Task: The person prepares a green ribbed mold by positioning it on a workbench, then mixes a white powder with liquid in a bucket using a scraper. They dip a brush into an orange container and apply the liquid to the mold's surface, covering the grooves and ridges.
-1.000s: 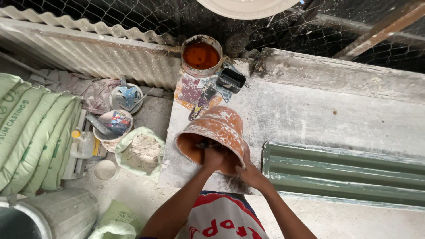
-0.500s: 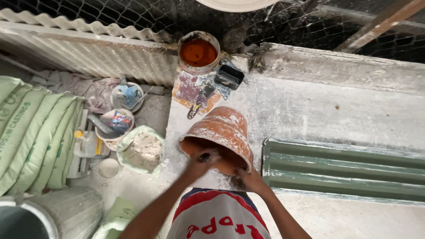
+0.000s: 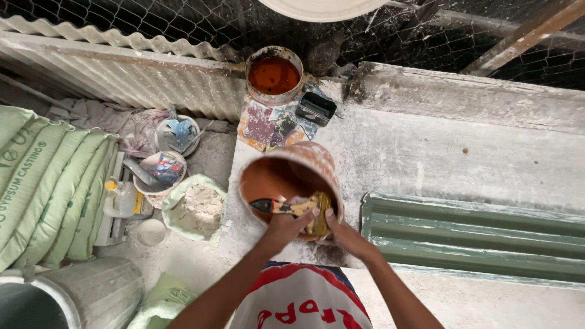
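- Tipped back since half a second ago, the terracotta pot point(image 3: 291, 183) now shows its open mouth.
- Left hand point(image 3: 285, 224) has its fingers pinching a paintbrush point(image 3: 292, 207) inside the pot.
- Right hand point(image 3: 342, 233) presses its fingers on the rim, steadying it on the tabletop point(image 3: 451, 158).
- Inside looks evenly orange; the outside remains patchy white, so work seems partway.
- Behind it stands an orange paint tin point(image 3: 273, 75).

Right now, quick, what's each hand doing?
Left hand: closed on a paintbrush inside the terracotta pot.
Right hand: gripping the terracotta pot's rim, steadying it.
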